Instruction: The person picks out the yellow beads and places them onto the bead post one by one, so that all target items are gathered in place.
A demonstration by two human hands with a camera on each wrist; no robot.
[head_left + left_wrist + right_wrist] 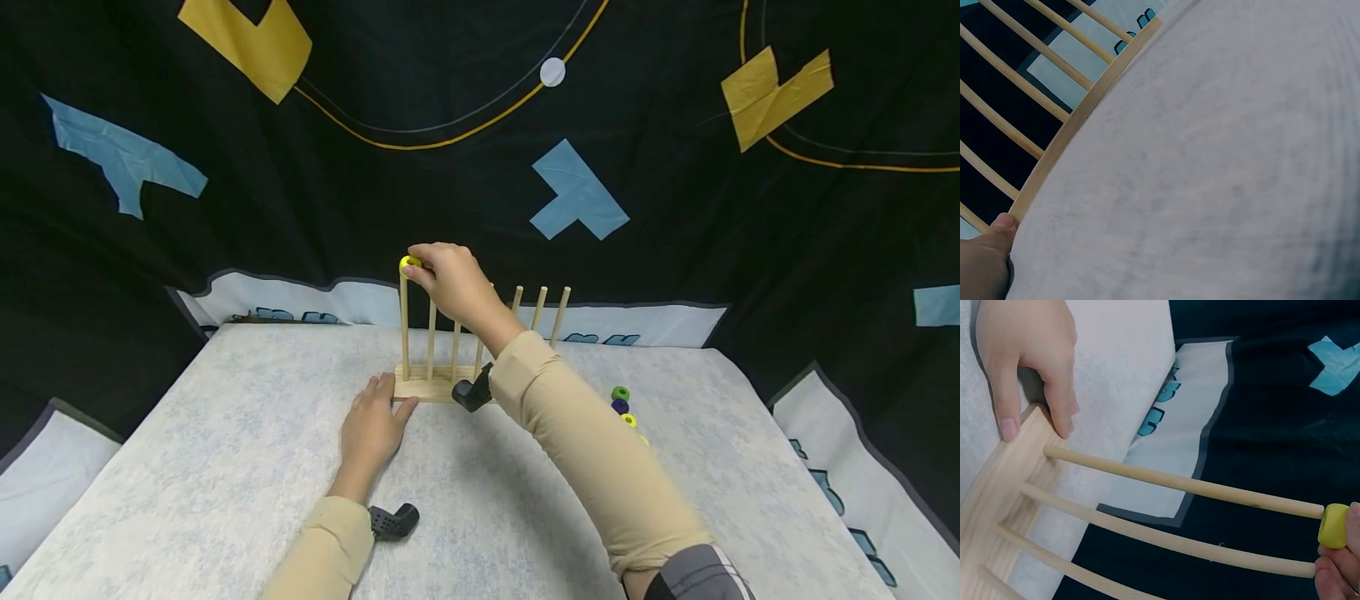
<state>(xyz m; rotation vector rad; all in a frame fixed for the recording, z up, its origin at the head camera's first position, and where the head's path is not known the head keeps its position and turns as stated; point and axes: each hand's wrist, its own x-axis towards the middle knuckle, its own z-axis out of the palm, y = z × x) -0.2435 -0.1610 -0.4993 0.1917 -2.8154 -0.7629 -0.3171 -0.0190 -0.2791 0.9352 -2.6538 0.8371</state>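
Observation:
A wooden peg rack with several upright dowels stands on the table. My left hand holds the left end of its base, thumb along the front edge and fingers round the end, as the right wrist view shows. High above, my right hand pinches a yellow bead between thumb and fingers. The bead sits right at the tip of the leftmost dowel, overlapping it in the head view. My right forearm hides part of the rack's right side.
To the right of the rack, partly behind my right sleeve, lie a green bead, a dark blue bead and yellow beads. A black cloth hangs behind the pale table.

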